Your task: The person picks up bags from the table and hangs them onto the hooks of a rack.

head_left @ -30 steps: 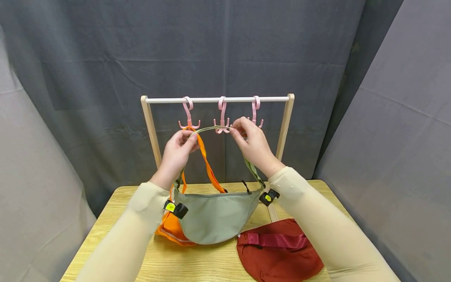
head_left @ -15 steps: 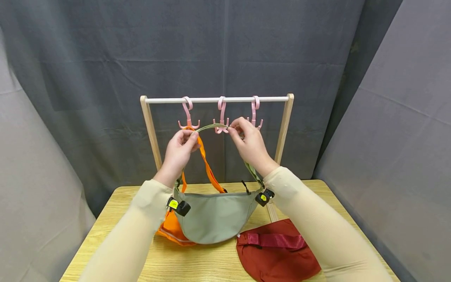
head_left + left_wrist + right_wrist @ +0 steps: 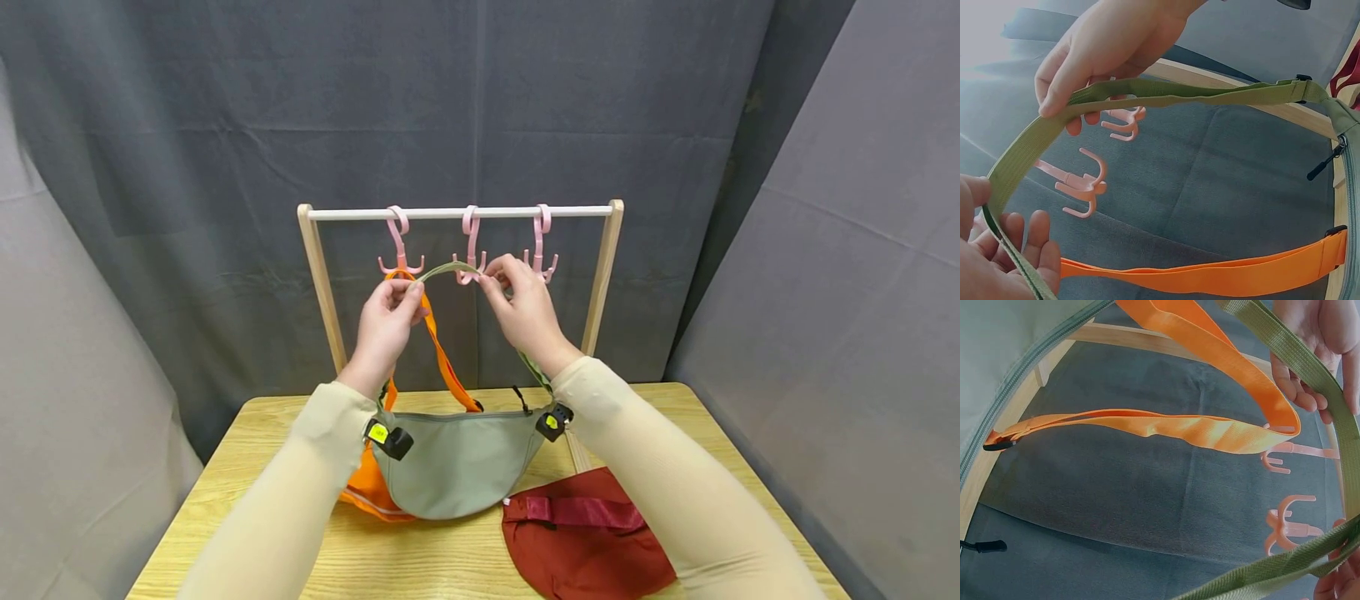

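Note:
A grey-green waist bag [image 3: 461, 467] hangs from its green strap [image 3: 450, 267], which both hands hold up. My left hand [image 3: 387, 321] pinches the strap between thumb and fingers on the left. On the right, my right hand [image 3: 522, 308] pinches it the same way, and the strap arches between them. Just behind that arch is the middle pink hook [image 3: 471, 242]; in the left wrist view a pink hook [image 3: 1082, 184] appears beyond the strap, apart from it. An orange strap [image 3: 442, 354] loops over the left pink hook [image 3: 399, 242], its orange bag [image 3: 371, 487] partly hidden by the green one.
A dark red waist bag [image 3: 585, 533] lies at the front right of the wooden table [image 3: 390, 567]. The rack's white bar [image 3: 345, 215] stands on wooden posts. The right pink hook [image 3: 542, 233] hangs close behind my right hand.
My right hand has shifted slightly left, toward the left hand, so the strap between them arches higher. The left hand has stayed nearly in place, its forearm drifting slightly right.

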### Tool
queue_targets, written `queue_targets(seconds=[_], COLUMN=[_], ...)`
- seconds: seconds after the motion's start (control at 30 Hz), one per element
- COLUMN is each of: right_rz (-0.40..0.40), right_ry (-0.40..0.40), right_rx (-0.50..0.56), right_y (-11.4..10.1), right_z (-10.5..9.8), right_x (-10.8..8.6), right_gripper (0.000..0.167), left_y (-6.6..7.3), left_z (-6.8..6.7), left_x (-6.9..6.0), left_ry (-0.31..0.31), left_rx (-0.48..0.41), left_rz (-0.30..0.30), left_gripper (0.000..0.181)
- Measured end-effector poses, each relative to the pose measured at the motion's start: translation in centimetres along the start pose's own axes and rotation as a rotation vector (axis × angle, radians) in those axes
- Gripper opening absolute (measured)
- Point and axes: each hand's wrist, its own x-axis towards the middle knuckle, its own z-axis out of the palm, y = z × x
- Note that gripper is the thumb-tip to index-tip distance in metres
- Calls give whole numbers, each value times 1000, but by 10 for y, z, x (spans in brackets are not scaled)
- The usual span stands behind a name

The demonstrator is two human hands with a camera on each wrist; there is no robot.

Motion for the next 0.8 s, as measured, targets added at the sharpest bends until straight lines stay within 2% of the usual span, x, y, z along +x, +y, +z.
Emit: queue_targets(seconds=[0.3, 0.8], right_rz=[18, 83], right_ry=[20, 30], right_rx=[-4, -29], right_y=[1, 7], right_z=[5, 11], right_x=[0, 2], right_gripper=[16, 20], left_y=[-4, -9], left_z=[5, 8], left_x=[4, 13], left_ry=[23, 21], left_rx=[-20, 34], left_rz=[11, -2], left_gripper=[22, 25])
